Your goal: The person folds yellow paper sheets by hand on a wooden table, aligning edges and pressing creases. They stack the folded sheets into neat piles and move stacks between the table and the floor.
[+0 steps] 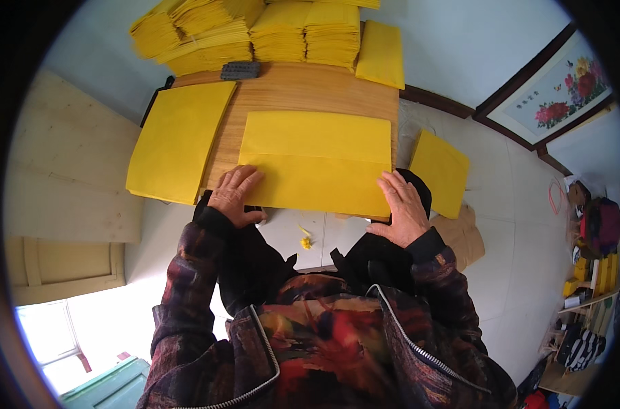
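A wide sheet of yellow paper (316, 146) lies at the near side of the wooden table, its near part reaching over the edge. A crosswise crease or overlapping edge runs over its middle. At its near left corner my left hand (235, 194) grips the sheet, fingers on top and thumb by the near edge. My right hand (404, 208) holds the opposite corner, fingertips on the right edge and thumb pointing inward. Whether the sheet is one layer or several, I cannot tell. The undersides of both hands are hidden.
On the wooden table (282, 88) a yellow paper stack (177, 140) lies left, with bundled stacks (279, 37) at the back and a dark grey block (240, 70) before them. Right of the table is another yellow stack (439, 170). Yellow scraps (306, 242) lie on the floor.
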A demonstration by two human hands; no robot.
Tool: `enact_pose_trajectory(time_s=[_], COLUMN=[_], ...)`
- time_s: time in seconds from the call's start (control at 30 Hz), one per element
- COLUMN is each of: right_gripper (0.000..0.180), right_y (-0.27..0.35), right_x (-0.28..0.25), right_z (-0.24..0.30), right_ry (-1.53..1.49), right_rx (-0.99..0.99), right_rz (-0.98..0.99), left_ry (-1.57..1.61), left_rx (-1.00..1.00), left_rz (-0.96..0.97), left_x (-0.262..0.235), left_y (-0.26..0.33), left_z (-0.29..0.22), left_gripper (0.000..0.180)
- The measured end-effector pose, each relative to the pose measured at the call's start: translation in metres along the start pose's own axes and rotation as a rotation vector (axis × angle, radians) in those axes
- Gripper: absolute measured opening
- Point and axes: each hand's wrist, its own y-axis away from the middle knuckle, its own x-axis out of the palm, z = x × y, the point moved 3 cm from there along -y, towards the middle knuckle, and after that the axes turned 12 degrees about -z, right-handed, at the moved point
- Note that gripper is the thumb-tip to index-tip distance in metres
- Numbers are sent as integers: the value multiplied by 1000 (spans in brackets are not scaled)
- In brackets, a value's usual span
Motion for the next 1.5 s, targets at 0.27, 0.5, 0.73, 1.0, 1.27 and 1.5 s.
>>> enact_pose_trajectory(time_s=[0.27, 0.5, 0.73, 1.0, 1.27, 1.5], right_gripper=[72, 64, 56, 23, 18, 23], right_y=[0, 9, 12, -12, -35, -51], right_x=[14, 14, 8, -2, 7, 16], right_z=[11, 6, -4, -18, -31, -35], right_ry=[170, 134, -17, -113, -367, -237], right_rx=[-39, -100, -87, -46, 301, 481], right_rz=[-84, -188, -191, -250, -229, -184], left_ry=[-209, -99, 212, 377, 760, 581], left_rx=[70, 111, 36, -236, -468, -541], left_rz=[-241, -357, -437, -219, -203, -295], left_x=[17, 12, -1, -4, 8, 18], left_y=[7, 23, 12, -8, -27, -36], left_z=[2, 4, 10, 38, 61, 65], left_gripper=[55, 41, 24, 19, 16, 21])
